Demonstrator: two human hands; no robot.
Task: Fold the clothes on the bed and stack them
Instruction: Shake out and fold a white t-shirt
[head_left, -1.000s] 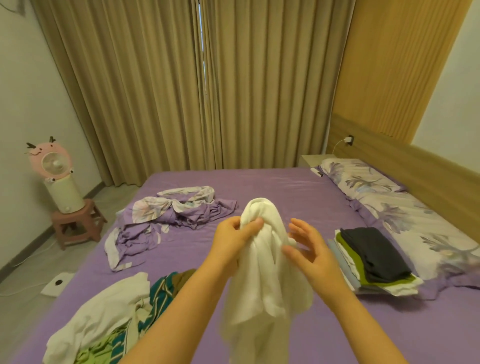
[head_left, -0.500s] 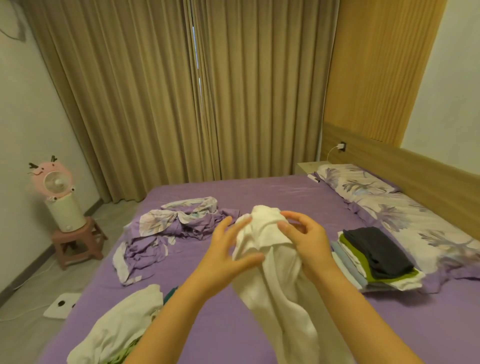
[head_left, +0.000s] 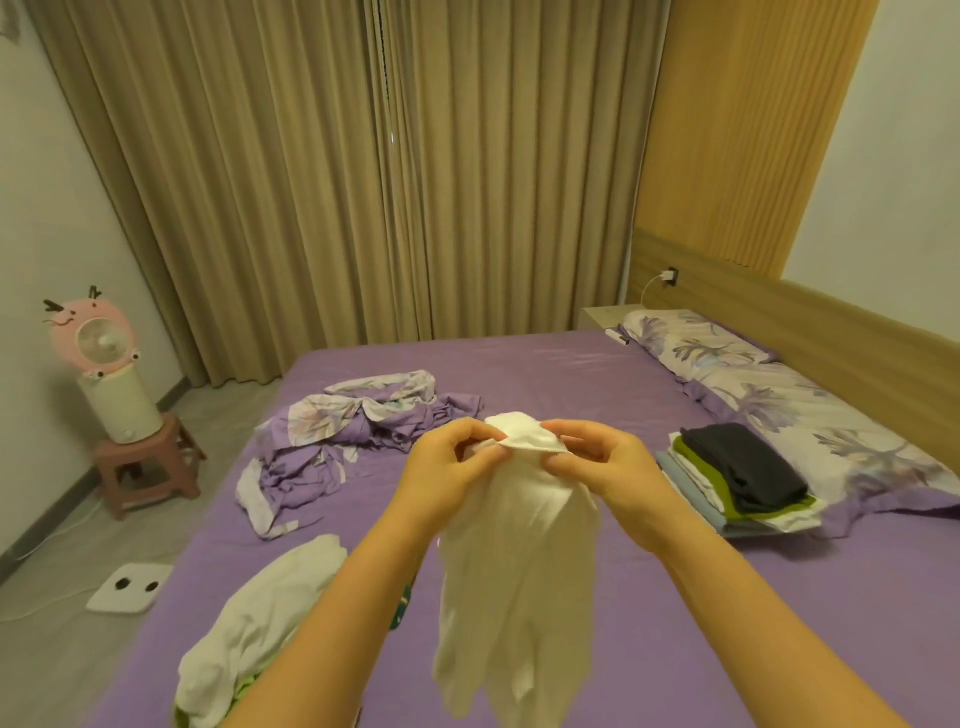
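Observation:
A white garment (head_left: 519, 571) hangs in the air over the purple bed (head_left: 545, 364). My left hand (head_left: 452, 467) pinches its top edge on the left, and my right hand (head_left: 602, 462) pinches the same edge on the right. The cloth droops loosely below both hands. A stack of folded clothes (head_left: 737, 478), with a dark piece on top, lies at the right beside the pillows. An unfolded pile (head_left: 260, 623) with a white garment on top sits at the near left, partly hidden by my left forearm.
A crumpled purple floral sheet (head_left: 343, 431) lies mid-bed on the left. Floral pillows (head_left: 779, 410) line the wooden headboard at the right. On the floor at the left stand a pink fan on a stool (head_left: 109, 384) and a white scale (head_left: 130, 587). Curtains hang behind.
Both hands have shifted their hold on the white garment and now pinch its top edge close together. The view has tilted up a little.

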